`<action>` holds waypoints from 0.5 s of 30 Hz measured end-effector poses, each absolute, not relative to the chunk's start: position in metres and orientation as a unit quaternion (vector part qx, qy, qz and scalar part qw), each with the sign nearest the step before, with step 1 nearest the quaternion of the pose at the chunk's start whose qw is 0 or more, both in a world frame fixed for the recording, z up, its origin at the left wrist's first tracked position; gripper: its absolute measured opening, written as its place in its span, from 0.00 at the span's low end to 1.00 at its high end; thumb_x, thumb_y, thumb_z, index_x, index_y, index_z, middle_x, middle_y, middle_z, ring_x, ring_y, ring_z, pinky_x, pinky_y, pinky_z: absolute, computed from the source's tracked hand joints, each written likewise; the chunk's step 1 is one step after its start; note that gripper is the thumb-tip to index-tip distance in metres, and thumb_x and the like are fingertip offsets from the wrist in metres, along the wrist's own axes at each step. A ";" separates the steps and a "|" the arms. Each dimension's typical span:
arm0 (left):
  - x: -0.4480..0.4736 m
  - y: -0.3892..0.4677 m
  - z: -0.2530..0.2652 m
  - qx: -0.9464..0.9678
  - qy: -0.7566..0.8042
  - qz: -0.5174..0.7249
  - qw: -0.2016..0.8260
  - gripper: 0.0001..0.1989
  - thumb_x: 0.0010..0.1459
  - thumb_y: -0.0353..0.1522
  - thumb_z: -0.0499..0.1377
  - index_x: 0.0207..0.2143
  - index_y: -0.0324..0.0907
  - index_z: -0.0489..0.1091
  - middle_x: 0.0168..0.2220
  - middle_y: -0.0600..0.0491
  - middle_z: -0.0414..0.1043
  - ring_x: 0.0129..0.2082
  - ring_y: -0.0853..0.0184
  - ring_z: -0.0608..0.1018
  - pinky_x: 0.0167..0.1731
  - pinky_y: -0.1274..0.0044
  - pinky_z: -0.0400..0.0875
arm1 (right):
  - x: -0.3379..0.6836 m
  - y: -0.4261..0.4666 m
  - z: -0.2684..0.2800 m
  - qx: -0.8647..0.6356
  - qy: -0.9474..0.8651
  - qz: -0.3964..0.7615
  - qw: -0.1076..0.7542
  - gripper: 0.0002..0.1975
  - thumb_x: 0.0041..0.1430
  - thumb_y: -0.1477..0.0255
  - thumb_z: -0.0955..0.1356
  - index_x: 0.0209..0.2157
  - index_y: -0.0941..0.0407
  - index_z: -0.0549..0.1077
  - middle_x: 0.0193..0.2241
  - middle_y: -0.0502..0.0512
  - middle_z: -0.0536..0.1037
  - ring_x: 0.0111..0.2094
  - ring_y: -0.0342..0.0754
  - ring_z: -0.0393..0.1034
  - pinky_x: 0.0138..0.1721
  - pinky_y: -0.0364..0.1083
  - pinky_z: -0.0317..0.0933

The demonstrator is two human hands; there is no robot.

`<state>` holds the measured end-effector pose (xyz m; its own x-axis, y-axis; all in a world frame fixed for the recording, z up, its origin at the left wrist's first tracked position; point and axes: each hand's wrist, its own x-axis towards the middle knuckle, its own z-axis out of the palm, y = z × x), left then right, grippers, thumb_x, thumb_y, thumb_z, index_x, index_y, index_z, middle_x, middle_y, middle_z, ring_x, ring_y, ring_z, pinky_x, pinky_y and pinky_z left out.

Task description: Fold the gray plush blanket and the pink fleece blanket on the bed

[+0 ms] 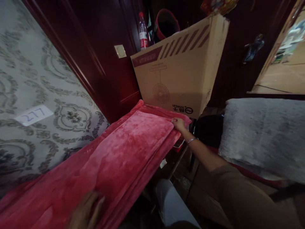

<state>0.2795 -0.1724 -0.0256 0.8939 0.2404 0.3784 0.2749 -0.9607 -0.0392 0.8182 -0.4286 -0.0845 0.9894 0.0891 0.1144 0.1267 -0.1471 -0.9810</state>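
A red plush blanket [124, 143] lies folded in several layers, running from the lower left toward the cardboard box. At its far right corner, my right hand [178, 123] is closed, with thumb and fingers pinching the edge of the top layer. A thin bracelet circles that wrist. Low in the view, my left hand [87, 208] is blurred and partly cut off by the frame. It is over the near part of the blanket, its visible fingers bent a little and apart.
A large cardboard box [176, 73] stands behind the blanket, with a plastic bottle [143, 33] and a round red-rimmed container [167, 24] beyond it. Patterned wallpaper [71, 114] borders the left. On the right is a chair with a grey fluffy cover [264, 133].
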 end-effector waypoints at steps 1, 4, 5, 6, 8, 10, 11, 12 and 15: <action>0.302 -0.168 -0.017 -0.973 -0.126 -0.191 0.033 0.16 0.60 0.43 0.50 0.40 0.54 0.76 0.36 0.52 0.80 0.37 0.58 0.82 0.37 0.68 0.78 | 0.817 -0.430 -0.082 -0.753 -0.077 -0.005 0.653 0.04 0.45 0.71 0.68 0.26 0.56 0.74 0.27 0.54 0.78 0.32 0.47 0.71 0.31 0.41 0.63; 0.376 -0.157 0.007 -0.973 -0.113 -0.188 -0.076 0.17 0.61 0.44 0.50 0.32 0.46 0.73 0.32 0.51 0.78 0.31 0.64 0.79 0.33 0.75 0.75 | 0.812 -0.435 -0.074 -0.740 -0.100 0.046 0.664 0.07 0.46 0.67 0.68 0.26 0.56 0.74 0.21 0.50 0.73 0.24 0.44 0.66 0.25 0.41 0.61; 0.399 -0.153 0.014 -0.972 -0.116 -0.181 -0.098 0.17 0.60 0.44 0.50 0.31 0.45 0.73 0.31 0.52 0.78 0.29 0.65 0.78 0.32 0.75 0.74 | 0.810 -0.437 -0.072 -0.734 -0.109 0.065 0.667 0.08 0.46 0.66 0.68 0.27 0.56 0.74 0.20 0.49 0.72 0.22 0.43 0.64 0.23 0.40 0.60; 0.422 -0.148 0.020 -0.970 -0.119 -0.176 -0.115 0.16 0.58 0.44 0.51 0.31 0.44 0.72 0.30 0.52 0.77 0.28 0.65 0.77 0.32 0.75 0.74 | 0.809 -0.439 -0.070 -0.727 -0.119 0.082 0.671 0.09 0.45 0.64 0.69 0.27 0.56 0.74 0.20 0.48 0.70 0.21 0.43 0.62 0.21 0.40 0.59; 0.463 -0.136 0.028 -0.967 -0.148 -0.163 -0.126 0.13 0.55 0.40 0.52 0.30 0.43 0.72 0.30 0.50 0.78 0.29 0.64 0.77 0.33 0.73 0.74 | 0.808 -0.443 -0.067 -0.716 -0.136 0.112 0.676 0.11 0.43 0.62 0.70 0.26 0.55 0.73 0.20 0.46 0.69 0.20 0.42 0.61 0.20 0.40 0.59; 0.502 -0.123 0.032 -0.966 -0.184 -0.134 -0.123 0.11 0.54 0.36 0.51 0.30 0.42 0.72 0.32 0.48 0.79 0.32 0.62 0.78 0.36 0.72 0.73 | 0.809 -0.445 -0.067 -0.710 -0.149 0.135 0.675 0.13 0.40 0.60 0.71 0.23 0.55 0.71 0.18 0.46 0.68 0.20 0.41 0.60 0.19 0.40 0.58; 0.521 -0.116 0.033 -0.964 -0.199 -0.125 -0.122 0.12 0.54 0.35 0.51 0.32 0.42 0.73 0.35 0.47 0.80 0.36 0.61 0.79 0.39 0.71 0.73 | 0.810 -0.446 -0.068 -0.709 -0.154 0.144 0.673 0.14 0.39 0.59 0.71 0.21 0.55 0.70 0.17 0.46 0.66 0.19 0.41 0.59 0.19 0.40 0.58; 0.540 -0.109 0.033 -0.963 -0.209 -0.120 -0.121 0.12 0.55 0.33 0.51 0.34 0.41 0.74 0.37 0.45 0.80 0.39 0.60 0.79 0.41 0.71 0.73 | 0.812 -0.447 -0.070 -0.709 -0.158 0.152 0.671 0.16 0.38 0.57 0.72 0.19 0.55 0.68 0.16 0.45 0.64 0.18 0.40 0.58 0.18 0.40 0.57; 0.596 -0.090 0.034 -0.960 -0.225 -0.118 -0.115 0.15 0.58 0.31 0.50 0.41 0.38 0.75 0.45 0.42 0.79 0.46 0.59 0.79 0.47 0.71 0.71 | 0.817 -0.445 -0.079 -0.717 -0.153 0.151 0.663 0.19 0.37 0.53 0.71 0.17 0.54 0.66 0.13 0.44 0.61 0.16 0.40 0.56 0.18 0.40 0.54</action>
